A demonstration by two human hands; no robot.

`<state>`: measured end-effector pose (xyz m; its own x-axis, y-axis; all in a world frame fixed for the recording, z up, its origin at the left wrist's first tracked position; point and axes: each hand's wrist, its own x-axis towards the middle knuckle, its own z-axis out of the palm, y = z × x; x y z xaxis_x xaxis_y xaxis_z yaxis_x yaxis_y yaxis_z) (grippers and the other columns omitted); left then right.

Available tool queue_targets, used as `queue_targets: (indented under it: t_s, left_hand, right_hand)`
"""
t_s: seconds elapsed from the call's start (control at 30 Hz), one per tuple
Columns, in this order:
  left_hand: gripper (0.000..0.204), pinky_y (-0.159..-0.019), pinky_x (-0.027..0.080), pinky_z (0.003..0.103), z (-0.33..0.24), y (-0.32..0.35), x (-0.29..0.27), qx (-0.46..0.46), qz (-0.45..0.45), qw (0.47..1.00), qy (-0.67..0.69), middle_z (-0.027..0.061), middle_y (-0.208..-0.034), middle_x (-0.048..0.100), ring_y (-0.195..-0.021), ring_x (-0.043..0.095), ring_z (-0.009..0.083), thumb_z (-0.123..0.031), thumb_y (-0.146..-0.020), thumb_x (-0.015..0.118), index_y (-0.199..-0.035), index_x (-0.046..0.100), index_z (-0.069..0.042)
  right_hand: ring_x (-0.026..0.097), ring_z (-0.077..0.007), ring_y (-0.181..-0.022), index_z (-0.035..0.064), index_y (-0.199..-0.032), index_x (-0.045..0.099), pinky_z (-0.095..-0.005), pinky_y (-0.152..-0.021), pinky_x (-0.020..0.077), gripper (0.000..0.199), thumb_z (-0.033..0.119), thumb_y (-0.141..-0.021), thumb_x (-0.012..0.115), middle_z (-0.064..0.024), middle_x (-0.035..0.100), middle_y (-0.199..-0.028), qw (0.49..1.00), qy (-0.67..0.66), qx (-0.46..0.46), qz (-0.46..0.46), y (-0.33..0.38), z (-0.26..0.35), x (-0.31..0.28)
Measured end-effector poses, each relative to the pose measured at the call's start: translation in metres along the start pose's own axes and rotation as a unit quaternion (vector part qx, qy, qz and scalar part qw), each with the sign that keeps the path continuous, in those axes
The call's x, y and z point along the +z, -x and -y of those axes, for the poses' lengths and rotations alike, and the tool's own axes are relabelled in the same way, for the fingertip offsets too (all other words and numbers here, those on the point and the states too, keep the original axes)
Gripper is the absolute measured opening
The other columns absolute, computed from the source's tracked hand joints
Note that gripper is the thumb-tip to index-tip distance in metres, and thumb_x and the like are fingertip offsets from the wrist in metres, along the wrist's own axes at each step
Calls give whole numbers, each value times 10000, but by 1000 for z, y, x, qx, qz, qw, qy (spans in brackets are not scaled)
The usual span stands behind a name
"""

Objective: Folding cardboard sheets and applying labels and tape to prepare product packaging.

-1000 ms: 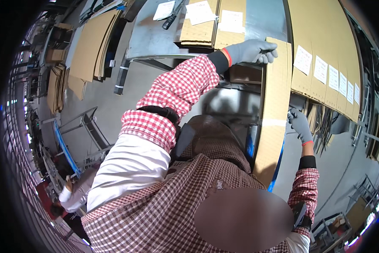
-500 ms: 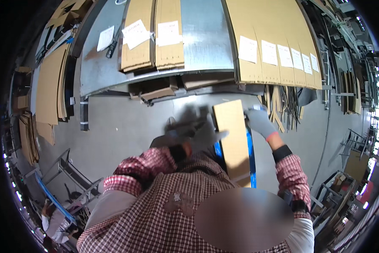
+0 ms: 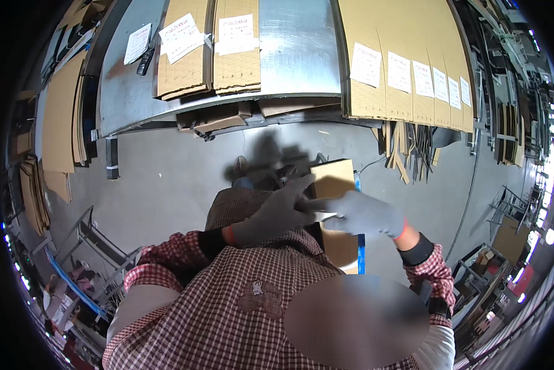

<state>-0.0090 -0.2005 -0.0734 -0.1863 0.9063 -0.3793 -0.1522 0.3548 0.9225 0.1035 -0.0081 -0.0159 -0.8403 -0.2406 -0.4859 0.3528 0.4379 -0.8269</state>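
In front of my body, both hands come together in grey gloves over a narrow stack of brown cardboard [image 3: 335,172]. My left hand [image 3: 277,217] has its fingers stretched out and apart, one pointing up toward the cardboard and others reaching to the right hand. My right hand [image 3: 366,213] is closed, its fingertips pinched beside the left fingers. A small whitish piece [image 3: 327,216] shows at the right fingertips; its kind is too small to tell. Blue edging [image 3: 360,253] runs along the cardboard's right side.
Ahead stands a metal table [image 3: 298,49] with two cardboard stacks [image 3: 237,68] under paper sheets, and a dark handheld object [image 3: 145,61]. More labelled cardboard [image 3: 406,37] lies at right, with thin strips [image 3: 403,151] hanging below. Cardboard sheets [image 3: 61,123] lean at left; a metal frame [image 3: 98,243] stands nearer.
My right hand has moved left from beyond the cardboard's right edge to meet my left hand above it. The cardboard appears shifted slightly nearer, and the whole view has tilted a little.
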Motion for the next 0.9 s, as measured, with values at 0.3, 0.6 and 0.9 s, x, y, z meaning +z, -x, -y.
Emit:
queue_targets:
  t_s: [0.3,0.6,0.9]
  left_hand:
    - [522,-761,509,283,297,-129,43,94,-42,975,-199,86,-900,637,-812,585,159,-110,-892,559,-1367,391,26]
    - [295,-813,495,301,190,-140,-7,229,73,935,-262,89,-959,643,-874,592,176,-142,-849,606,-1118,593,-20]
    - [283,-544,479,257,157,-62,-54,-119,106,987,-8,19,-810,612,-648,578,105,-268,-959,526,-1069,612,-22]
  right_hand:
    - [621,-189,-690,16,-868,668,-309,-670,497,171,175,-812,635,-111,675,-782,986,-59,125,-97,-54,-206,-6]
    - [570,-294,-1112,15,-1312,493,-360,-932,459,603,218,-786,705,-242,552,-1267,799,-88,210,-556,-34,-114,10]
    - [425,-498,-1195,62,-1418,347,-521,-963,393,989,462,-609,753,-337,331,-1397,774,262,334,-470,-44,-83,101]
